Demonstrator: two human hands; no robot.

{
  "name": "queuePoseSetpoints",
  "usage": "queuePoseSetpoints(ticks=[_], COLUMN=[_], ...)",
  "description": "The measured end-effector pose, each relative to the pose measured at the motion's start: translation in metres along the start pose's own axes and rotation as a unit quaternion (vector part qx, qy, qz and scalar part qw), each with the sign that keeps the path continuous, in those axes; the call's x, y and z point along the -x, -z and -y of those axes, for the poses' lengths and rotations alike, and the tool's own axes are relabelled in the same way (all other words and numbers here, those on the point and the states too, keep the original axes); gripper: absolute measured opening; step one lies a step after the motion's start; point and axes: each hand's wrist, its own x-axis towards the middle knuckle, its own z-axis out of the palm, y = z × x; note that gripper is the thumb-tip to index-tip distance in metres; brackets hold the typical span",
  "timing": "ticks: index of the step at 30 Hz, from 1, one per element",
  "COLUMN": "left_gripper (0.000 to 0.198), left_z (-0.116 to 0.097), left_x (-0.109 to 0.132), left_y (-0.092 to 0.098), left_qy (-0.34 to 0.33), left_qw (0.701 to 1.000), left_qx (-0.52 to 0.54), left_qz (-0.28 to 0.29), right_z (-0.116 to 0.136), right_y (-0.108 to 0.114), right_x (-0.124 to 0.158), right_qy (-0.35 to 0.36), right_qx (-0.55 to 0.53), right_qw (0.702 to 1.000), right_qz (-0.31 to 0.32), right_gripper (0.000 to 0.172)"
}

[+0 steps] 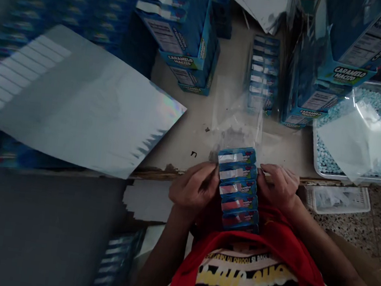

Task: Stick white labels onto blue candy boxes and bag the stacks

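A row of several small blue candy boxes (pixel 239 190) lies in a line from the table edge down to my chest, partly inside a clear plastic bag (pixel 237 121). My left hand (pixel 194 190) presses the left side of the row with its fingers curled. My right hand (pixel 280 186) grips the right side in the same way. The bag's open end stretches away from me over the table.
Stacks of blue "Caramelo Macizo" cartons (pixel 189 32) stand at the back, with another row of small boxes (pixel 263 71) beside them. A tray of pale blue candies (pixel 364 130) sits at the right. A large silver holographic sheet (pixel 72 97) lies at the left. A white basket (pixel 338 199) rests below the tray.
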Motion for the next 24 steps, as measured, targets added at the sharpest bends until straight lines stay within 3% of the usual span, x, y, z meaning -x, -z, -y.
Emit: queuePoseSetpoints(ticks=[4,9,14,17,20,22,24], left_gripper=[0.013,0.022,0.026,0.025,0.023,0.007,0.017], left_z=[-0.004,-0.012,-0.009,-0.005,-0.001,0.001,0.005], left_x=[-0.014,-0.005,0.040,0.051,0.044,0.038,0.034], left_y=[0.019,0.030,0.011,-0.009,-0.024,-0.027,-0.025], left_qy=[-0.013,-0.004,-0.034,0.089,0.200,0.182,0.122], left_qw=[0.998,0.998,0.999,0.995,0.979,0.980,0.985], left_qx=[0.031,0.038,0.020,0.033,0.043,0.032,0.002], left_qz=[0.044,0.052,-0.022,-0.038,0.007,0.068,0.122], right_z=[0.003,0.016,0.008,0.003,0.003,0.004,0.003], right_y=[0.012,0.027,0.015,0.001,-0.007,-0.010,-0.010], right_x=[-0.003,0.003,0.019,0.022,0.023,0.023,0.022], right_qy=[0.047,0.010,0.044,-0.016,-0.068,-0.073,-0.061], right_qx=[-0.038,-0.005,-0.045,-0.037,-0.029,-0.025,-0.012], right_qw=[0.998,0.998,0.997,0.999,0.996,0.993,0.992], right_qz=[0.023,0.061,0.037,0.010,0.053,0.093,0.110], right_gripper=[0.012,0.011,0.016,0.014,0.009,0.014,0.021])
